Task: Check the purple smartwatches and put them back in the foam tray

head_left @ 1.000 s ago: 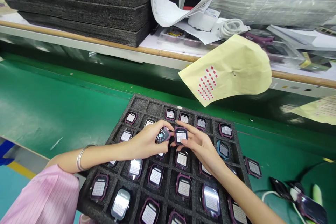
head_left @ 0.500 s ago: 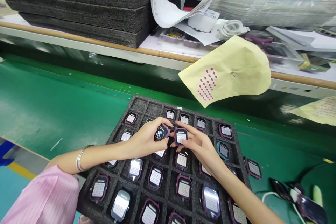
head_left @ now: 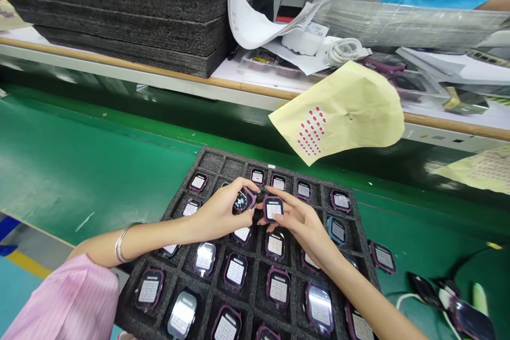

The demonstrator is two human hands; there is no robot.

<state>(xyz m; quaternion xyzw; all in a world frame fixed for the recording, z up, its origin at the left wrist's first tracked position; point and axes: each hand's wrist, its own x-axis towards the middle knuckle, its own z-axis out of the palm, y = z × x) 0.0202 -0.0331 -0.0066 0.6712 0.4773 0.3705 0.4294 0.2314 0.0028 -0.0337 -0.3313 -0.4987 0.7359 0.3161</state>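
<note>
Black foam forms the tray (head_left: pixel 211 161) beneath your hands, its dividers boxing in more watches (head_left: pixel 236 271). Your left hand (head_left: pixel 225 210) is half curled, thumb and fingertips pinching the left watch (head_left: pixel 241 201). Your right hand (head_left: pixel 305 226) grips the right watch (head_left: pixel 273 209), thumb at its lower corner, the other fingers loosely spread. You have both just beside each other above the tray's middle; whether your right fingers touch the left watch, you cannot tell.

To your left the green bench (head_left: pixel 79 154) runs wide past the tray's edge. Room is tighter on your right, where a loose watch (head_left: pixel 382 256) lies just beside the edge. Past the far edge, a yellow sheet (head_left: pixel 358 106) hangs from the shelf (head_left: pixel 159 65).

Red arrows cover the sheet's sticker patch (head_left: pixel 312 132). Your right watch shows a white printed grid, too small to read; the left shows a lit dial.
</note>
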